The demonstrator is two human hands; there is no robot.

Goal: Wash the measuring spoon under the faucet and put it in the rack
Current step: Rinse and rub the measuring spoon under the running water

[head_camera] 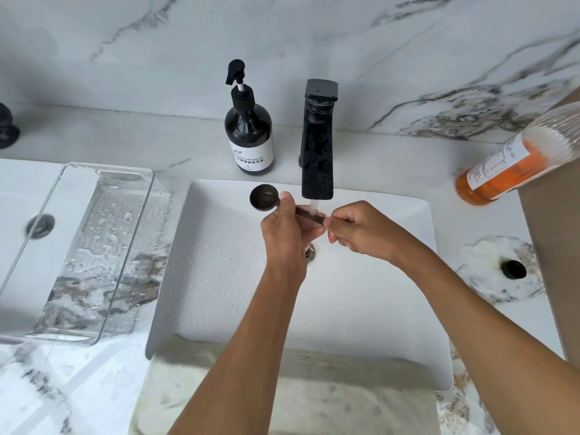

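Measuring spoon [284, 207] lay across the running stream below the black faucet [317, 142], its bowl toward nine o'clock, over the white sink [219, 277]. Left hand [284, 237] gripped the handle near the bowl with fingers curled round it; right hand [357, 227] pinched the handle's tip. Washing appeared under way; the clear rack [78, 252], at nine o'clock on the marble surface [78, 387], held no spoon. The drain was mostly hidden behind the hands.

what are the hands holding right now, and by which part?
Both hold the dark round-bowled measuring spoon. The left hand grips the handle next to the bowl; the right hand pinches the handle's far end. Water runs onto the handle between them.
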